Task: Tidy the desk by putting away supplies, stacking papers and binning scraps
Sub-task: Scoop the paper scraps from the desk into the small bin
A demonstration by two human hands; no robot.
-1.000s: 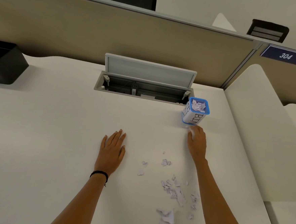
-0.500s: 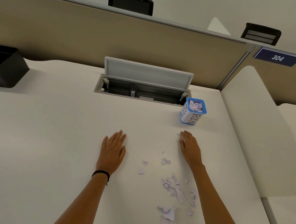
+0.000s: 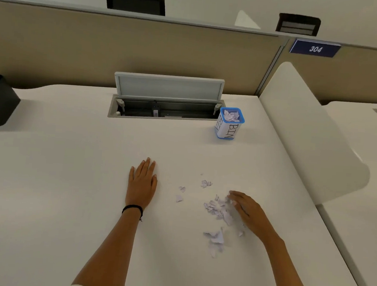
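Nearest scraps (image 3: 215,239): lying apart from the rest; I am leaving them for another sweep.
Right hand (image 3: 245,210): fingers bending over the main pile (image 3: 216,208), touching it; I cannot tell if any is pinched. Raking inward should be gathering one full clump.
Left hand (image 3: 141,184): lying flat on the desk (image 3: 46,177), holding nothing.
Loose bits (image 3: 206,183): waiting beyond.
Bin (image 3: 230,123): standing well apart, upright, scraps showing inside.

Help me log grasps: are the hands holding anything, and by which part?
The left hand lies flat on the desk, holding nothing. The right hand rests on the paper scraps; whether it pinches any cannot be told.
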